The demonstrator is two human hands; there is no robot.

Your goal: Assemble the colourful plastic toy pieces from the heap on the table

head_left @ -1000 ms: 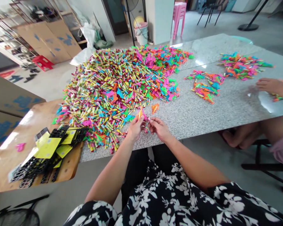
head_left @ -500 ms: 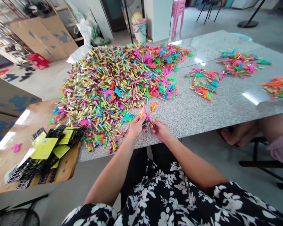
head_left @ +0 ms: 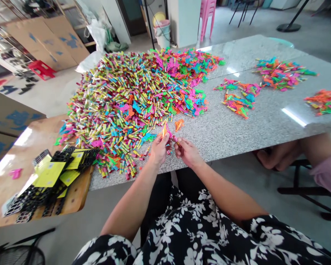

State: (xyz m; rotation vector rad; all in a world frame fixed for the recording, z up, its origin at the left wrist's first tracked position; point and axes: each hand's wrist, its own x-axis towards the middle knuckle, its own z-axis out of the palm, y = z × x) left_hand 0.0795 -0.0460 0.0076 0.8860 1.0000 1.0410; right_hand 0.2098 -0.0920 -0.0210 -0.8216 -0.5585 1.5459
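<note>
Brown wood tops a side bench (head_left: 78, 198) at nine o'clock from mid-view; on its left lies a pink toy piece (head_left: 15, 173), then a jumbled heap of black plastic frames (head_left: 33, 197) with yellow cards (head_left: 49, 174). From nine round to one o'clock spreads a large pile (head_left: 121, 92) of printed tubes and bright gun-shaped pieces, mostly on a speckled stone bench (head_left: 215, 141). At the clock's centre, the left hand (head_left: 159, 150) is closed in a pinch, holding orange and pink pieces (head_left: 164, 129) upward. A loose orange piece (head_left: 179, 125) rests near, at one o'clock. Just right, the right hand (head_left: 189, 151) has fingertips pinched on a small tube (head_left: 175, 140) beside the pink part; whether they are joined cannot be told. Assorted clusters (head_left: 238, 103) lie from two to nearly three o'clock; at three, another person's bare leg (head_left: 318, 147) shows below the bench edge.
</note>
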